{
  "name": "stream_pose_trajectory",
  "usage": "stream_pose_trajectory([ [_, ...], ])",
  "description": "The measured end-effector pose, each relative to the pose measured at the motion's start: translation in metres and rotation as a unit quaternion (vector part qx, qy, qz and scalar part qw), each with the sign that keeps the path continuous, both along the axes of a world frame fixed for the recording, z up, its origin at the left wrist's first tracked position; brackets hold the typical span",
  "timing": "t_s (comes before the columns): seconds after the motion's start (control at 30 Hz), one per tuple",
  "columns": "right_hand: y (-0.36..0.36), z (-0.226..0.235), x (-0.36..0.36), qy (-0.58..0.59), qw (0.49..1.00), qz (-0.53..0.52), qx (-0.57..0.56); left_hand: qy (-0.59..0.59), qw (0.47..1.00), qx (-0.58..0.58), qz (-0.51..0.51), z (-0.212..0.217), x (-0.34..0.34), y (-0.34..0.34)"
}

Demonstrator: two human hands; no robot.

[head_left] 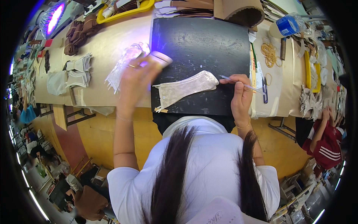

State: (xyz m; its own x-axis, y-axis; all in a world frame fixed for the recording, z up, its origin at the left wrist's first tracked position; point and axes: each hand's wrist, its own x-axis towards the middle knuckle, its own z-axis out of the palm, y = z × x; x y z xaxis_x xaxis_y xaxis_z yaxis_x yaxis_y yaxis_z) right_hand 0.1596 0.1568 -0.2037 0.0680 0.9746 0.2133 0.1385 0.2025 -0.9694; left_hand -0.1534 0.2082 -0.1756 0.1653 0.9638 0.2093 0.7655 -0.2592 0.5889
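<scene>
Our right hand [241,95] pinches a thin pen [242,85] beside the pale cut piece [186,89] on the black mat [201,44]; our blurred left hand [138,76] lifts a pale block [161,59], its grip closed on it.

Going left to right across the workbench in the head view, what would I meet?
Stack of pale cut pieces → left hand lifted over a silvery piece → black mat with a shiny cut piece → right hand holding a thin pen → scissors → rubber bands.
</scene>
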Motion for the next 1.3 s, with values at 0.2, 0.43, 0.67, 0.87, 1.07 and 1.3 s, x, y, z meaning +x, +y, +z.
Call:
stream_pose_trajectory([
  [0.2, 0.004, 0.006, -0.004, 0.009, 1.000, 0.019, 0.006, 0.024, 0.974, 0.078, -0.210, -0.005, 0.076, -0.036],
  [0.43, 0.002, 0.002, 0.001, -0.016, 1.000, 0.017, 0.003, 0.038, 0.975, 0.101, -0.196, -0.011, 0.089, -0.035],
  [0.67, 0.000, 0.004, -0.002, 0.010, 1.000, 0.019, -0.011, 0.059, 0.971, 0.121, -0.196, -0.013, 0.091, -0.034],
  [0.87, 0.003, 0.012, -0.005, -0.136, 0.990, 0.045, 0.014, 0.089, 0.969, 0.126, -0.192, -0.016, 0.092, -0.039],
  [1.07, 0.004, 0.015, -0.013, -0.272, 0.950, 0.079, 0.130, 0.114, 0.967, 0.137, -0.182, -0.018, 0.095, -0.045],
  [1.3, 0.004, 0.020, -0.009, -0.332, 0.925, 0.114, 0.145, 0.123, 0.967, 0.131, -0.178, -0.020, 0.096, -0.049],
])
